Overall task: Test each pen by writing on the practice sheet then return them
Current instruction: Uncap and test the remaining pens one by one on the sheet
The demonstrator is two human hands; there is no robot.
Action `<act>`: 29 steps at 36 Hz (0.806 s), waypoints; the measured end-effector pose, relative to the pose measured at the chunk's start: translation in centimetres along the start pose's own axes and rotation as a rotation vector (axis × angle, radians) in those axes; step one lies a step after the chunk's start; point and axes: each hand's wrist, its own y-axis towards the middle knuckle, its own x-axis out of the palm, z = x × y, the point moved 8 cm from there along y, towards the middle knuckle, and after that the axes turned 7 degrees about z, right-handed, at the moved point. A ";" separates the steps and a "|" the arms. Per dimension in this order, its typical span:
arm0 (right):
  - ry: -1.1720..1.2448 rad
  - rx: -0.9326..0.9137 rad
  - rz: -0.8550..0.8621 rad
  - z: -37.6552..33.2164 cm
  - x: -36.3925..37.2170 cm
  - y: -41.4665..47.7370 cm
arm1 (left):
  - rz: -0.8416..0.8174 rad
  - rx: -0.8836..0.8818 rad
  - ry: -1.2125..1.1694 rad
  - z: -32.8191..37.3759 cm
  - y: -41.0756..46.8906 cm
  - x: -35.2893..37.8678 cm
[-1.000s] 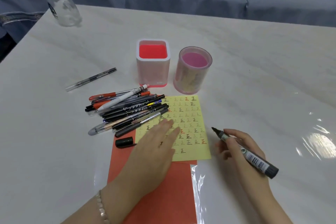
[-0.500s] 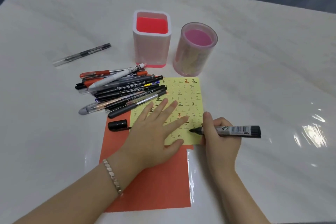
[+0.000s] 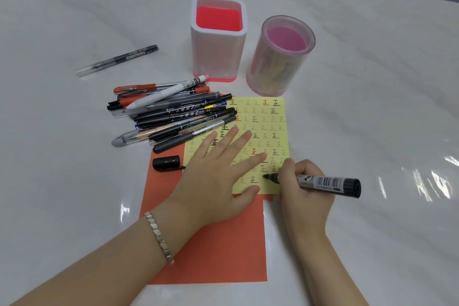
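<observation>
Black cylindrical marker (image 3: 327,182) on gridded yellow sheet (image 3: 270,119)

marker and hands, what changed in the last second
The right hand brought the marker left onto the yellow practice sheet, tip now at its lower rows. The left hand still presses the sheet, fingers spread wider. Pen pile and loose cap stayed put.

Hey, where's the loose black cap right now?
In the head view, the black cap lies on the orange paper's top left corner, just below the pen pile and left of the left hand.
</observation>
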 end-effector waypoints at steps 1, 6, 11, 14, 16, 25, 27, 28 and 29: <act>-0.001 -0.003 -0.006 0.0 0.1 0.0 | 0.002 0.000 -0.001 0.0 0.0 0.0; 0.002 -0.015 -0.023 0.1 0.2 0.0 | 0.004 -0.003 -0.005 0.0 0.0 0.0; -0.022 -0.042 -0.017 0.1 0.1 0.1 | 0.007 -0.003 -0.008 0.0 0.0 -0.1; -0.032 -0.047 0.004 0.2 0.0 0.1 | 0.008 -0.003 -0.003 0.0 0.0 0.0; -0.012 -0.047 0.032 0.2 -0.3 0.1 | 0.007 -0.004 -0.001 0.0 0.0 0.0; 0.012 -0.007 0.029 0.3 -0.4 0.2 | 0.006 -0.012 -0.012 -0.1 0.0 0.0; 0.021 -0.005 0.027 0.1 -0.3 0.2 | 0.011 -0.010 -0.014 -0.1 0.0 0.0; 0.022 -0.002 0.030 0.1 -0.3 0.1 | 0.013 -0.008 -0.013 0.0 0.0 0.0; 0.026 0.004 0.031 0.1 -0.3 0.1 | 0.013 -0.007 -0.012 0.0 0.0 0.0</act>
